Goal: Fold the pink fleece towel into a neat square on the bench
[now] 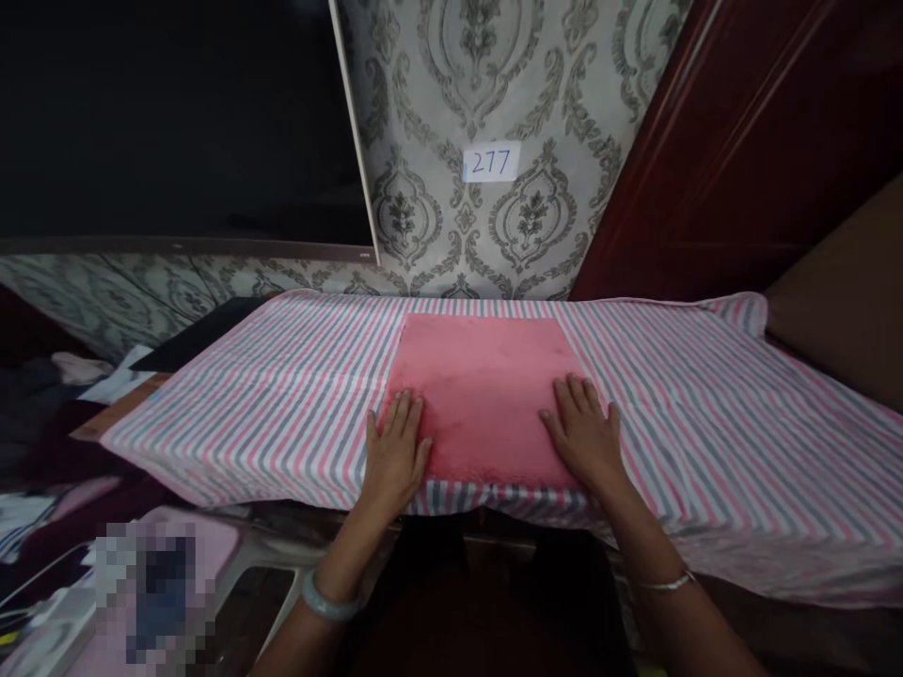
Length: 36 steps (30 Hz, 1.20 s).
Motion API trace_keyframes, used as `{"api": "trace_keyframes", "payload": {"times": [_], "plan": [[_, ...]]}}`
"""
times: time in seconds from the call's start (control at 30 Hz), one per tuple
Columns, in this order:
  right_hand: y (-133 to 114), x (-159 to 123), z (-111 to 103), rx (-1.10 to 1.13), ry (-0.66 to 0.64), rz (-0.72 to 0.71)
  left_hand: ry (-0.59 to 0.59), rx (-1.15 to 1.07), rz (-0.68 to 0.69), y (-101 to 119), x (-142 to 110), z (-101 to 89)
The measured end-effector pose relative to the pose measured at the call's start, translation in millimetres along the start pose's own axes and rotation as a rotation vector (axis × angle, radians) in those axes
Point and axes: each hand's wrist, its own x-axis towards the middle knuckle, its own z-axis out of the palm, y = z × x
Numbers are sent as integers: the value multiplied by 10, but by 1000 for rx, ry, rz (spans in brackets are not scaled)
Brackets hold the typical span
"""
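Note:
A pink rectangular cloth [486, 395], smooth and slightly fuzzy along its near edge, lies flat on a striped cover [282, 395] of pink, grey and white. On the cloth's left side rests my left hand [395, 456], palm down, fingers stretched out, its outer part over the stripes. My right hand [587, 432] lies flat at the right edge of the cloth, fingers spread and thumb on the pink surface. Neither hand grips anything. Whether the cloth is folded or a single layer I cannot tell.
A large dark television screen [176, 122] hangs at the upper left. Patterned wallpaper bears a paper label [492, 162] reading 277. A dark red wooden panel [762, 141] leans in at the right. Below left stand a pink plastic chair or stool [218, 545] and piled fabrics [77, 451].

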Motion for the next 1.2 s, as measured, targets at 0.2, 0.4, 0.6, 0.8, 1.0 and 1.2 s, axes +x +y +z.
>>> {"api": "trace_keyframes", "payload": {"times": [0.2, 0.4, 0.6, 0.8, 1.0, 1.2], "plan": [[-577, 186, -131, 61, -41, -233, 31, -44, 75, 266, 416, -164], [-705, 363, -15, 93, -109, -331, -100, 16, 115, 492, 593, 97], [35, 267, 123, 17, -29, -70, -85, 41, 135, 420, 544, 226], [537, 18, 252, 196, 7, 31, -104, -3, 112, 468, 571, 158], [785, -156, 372, 422, 115, -19, 13, -202, -24, 123, 429, -4], [756, -181, 324, 477, 107, 36, 12, -759, -522, -487, 296, -60]]}}
